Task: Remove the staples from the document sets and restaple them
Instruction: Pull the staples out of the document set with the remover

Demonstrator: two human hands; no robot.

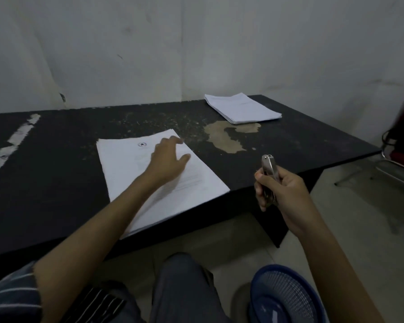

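Note:
A thick stack of white documents (pixel 126 169) lies on the black table (pixel 56 183), its near corner reaching past the front edge. My left hand (pixel 168 159) rests on the stack's upper right part with fingers spread and relaxed. My right hand (pixel 280 190) hovers off the table's front edge, to the right of the stack, gripping a small metal stapler (pixel 269 170) that points upward. A second, smaller pile of white papers (pixel 243 108) sits at the far right of the table.
A worn tan patch (pixel 226 136) marks the tabletop between the two piles. A blue mesh basket (pixel 287 297) stands on the floor at lower right. A red chair with a metal frame (pixel 401 145) is at the right edge. Walls close in behind the table.

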